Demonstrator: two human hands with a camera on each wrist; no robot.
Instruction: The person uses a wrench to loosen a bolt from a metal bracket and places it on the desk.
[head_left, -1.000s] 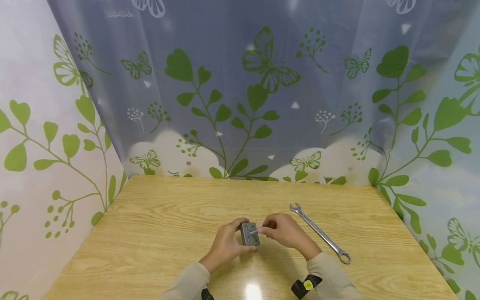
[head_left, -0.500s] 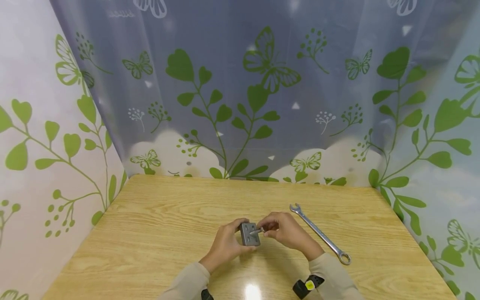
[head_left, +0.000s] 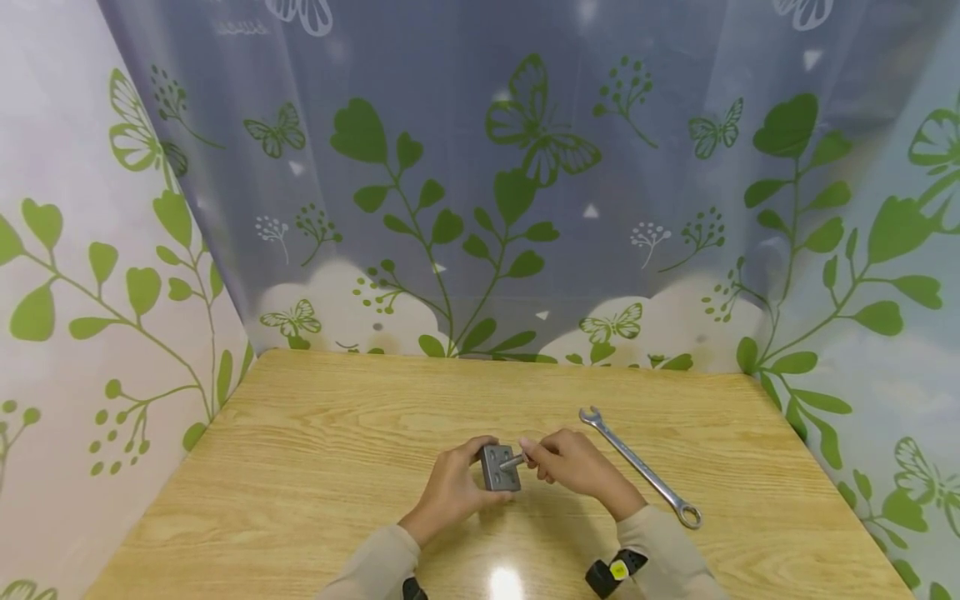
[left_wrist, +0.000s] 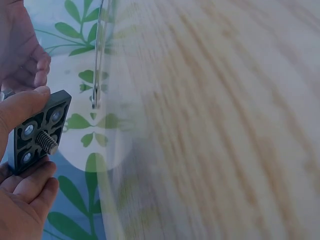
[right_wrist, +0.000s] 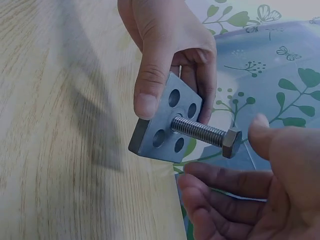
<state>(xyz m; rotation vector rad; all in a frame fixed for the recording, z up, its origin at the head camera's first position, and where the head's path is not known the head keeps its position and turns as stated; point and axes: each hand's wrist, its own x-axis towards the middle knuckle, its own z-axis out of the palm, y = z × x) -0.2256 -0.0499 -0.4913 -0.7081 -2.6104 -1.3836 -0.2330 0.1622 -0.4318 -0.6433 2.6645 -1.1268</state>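
Note:
My left hand (head_left: 453,485) grips a square grey metal plate (head_left: 491,469) by its edges, above the table. Several round holes surround a threaded hex bolt (right_wrist: 200,131) that passes through the plate's centre. The bolt's head faces my right hand (right_wrist: 240,190); its threaded end (left_wrist: 46,142) pokes out of the far face in the left wrist view. In the right wrist view, the right thumb is spread off one side of the bolt head and loosely bent fingers lie below it, with a gap between hand and head.
A combination wrench (head_left: 641,467) lies slantwise on the wooden table (head_left: 337,417), right of my right hand. Curtains (head_left: 480,208) printed with leaves and butterflies stand behind the table and at both sides.
My right hand's fingers have shifted around the bolt head: they pinched it, then loosened, and now the thumb is raised. The left hand and plate have stayed in place.

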